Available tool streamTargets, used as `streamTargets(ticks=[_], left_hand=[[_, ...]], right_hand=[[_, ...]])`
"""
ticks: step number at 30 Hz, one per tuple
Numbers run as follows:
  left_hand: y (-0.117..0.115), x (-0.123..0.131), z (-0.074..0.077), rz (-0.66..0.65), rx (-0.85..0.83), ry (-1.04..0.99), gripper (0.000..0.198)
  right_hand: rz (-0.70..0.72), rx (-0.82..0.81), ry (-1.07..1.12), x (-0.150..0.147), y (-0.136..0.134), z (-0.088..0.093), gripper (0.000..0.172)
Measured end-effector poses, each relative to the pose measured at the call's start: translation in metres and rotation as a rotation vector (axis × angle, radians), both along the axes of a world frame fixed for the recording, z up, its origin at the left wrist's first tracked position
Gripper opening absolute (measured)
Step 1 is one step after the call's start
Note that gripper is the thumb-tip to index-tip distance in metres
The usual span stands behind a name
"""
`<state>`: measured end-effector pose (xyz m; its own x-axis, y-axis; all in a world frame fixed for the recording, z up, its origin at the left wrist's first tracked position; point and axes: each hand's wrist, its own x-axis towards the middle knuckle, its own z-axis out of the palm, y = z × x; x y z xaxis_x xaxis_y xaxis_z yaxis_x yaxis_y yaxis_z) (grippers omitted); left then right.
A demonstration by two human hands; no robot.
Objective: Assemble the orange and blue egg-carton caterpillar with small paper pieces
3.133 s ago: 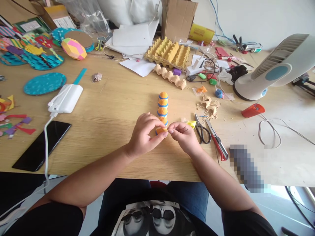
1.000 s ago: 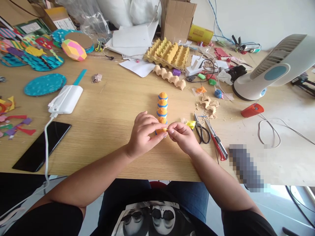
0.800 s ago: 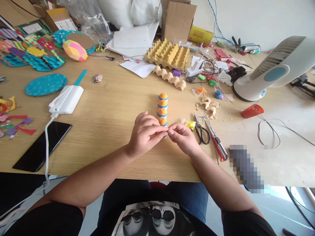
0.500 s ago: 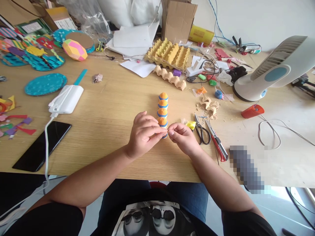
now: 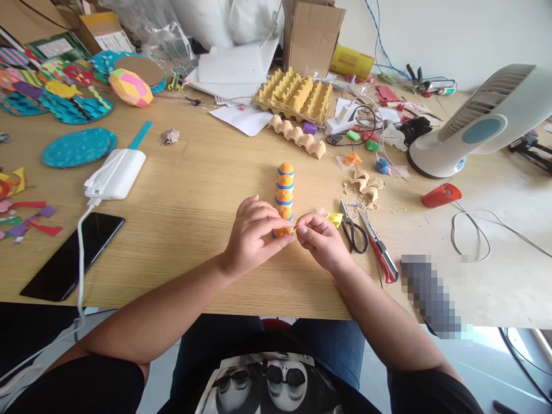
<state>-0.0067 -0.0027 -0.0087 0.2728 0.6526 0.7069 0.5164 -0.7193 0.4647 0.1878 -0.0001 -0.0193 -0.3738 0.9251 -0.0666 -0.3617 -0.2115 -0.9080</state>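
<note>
A row of orange egg-carton cups with blue bands [image 5: 284,187] lies on the wooden table [image 5: 194,195], running away from me. My left hand [image 5: 252,236] and my right hand [image 5: 321,241] meet at the nearest cup. Both pinch a small orange and yellow piece at that cup with thumb and forefinger. The piece itself is mostly hidden by my fingertips. A scrap of yellow material [image 5: 334,218] lies just right of my right hand.
Scissors [image 5: 353,229] and a red utility knife [image 5: 382,248] lie to the right. A phone [image 5: 69,256] and white power bank [image 5: 116,172] sit at left, a fan [image 5: 478,123] at right. Yellow egg tray [image 5: 295,92], carton scraps [image 5: 364,184] and coloured paper crafts [image 5: 64,98] lie behind.
My hands stay pinched at the nearest cup, with only small shifts of the fingers. The row of cups has not moved.
</note>
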Motion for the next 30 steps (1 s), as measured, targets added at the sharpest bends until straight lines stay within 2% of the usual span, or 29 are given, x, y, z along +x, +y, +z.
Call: streamTargets(ticks=[4, 15, 30], left_hand=[[0.0002, 0.0009, 0.0023, -0.004, 0.015, -0.023, 0.005], [0.0016, 0.0, 0.0035, 0.05, 0.005, -0.035, 0.014], [0.0018, 0.0002, 0.0025, 0.07, 0.003, -0.01, 0.011]], right_hand=[[0.0, -0.012, 0.003, -0.0004, -0.0001, 0.0015, 0.027], [-0.002, 0.001, 0.028, 0.0001, -0.0006, 0.0017, 0.023], [-0.012, 0.02, 0.004, -0.0005, -0.0013, 0.0023, 0.026]])
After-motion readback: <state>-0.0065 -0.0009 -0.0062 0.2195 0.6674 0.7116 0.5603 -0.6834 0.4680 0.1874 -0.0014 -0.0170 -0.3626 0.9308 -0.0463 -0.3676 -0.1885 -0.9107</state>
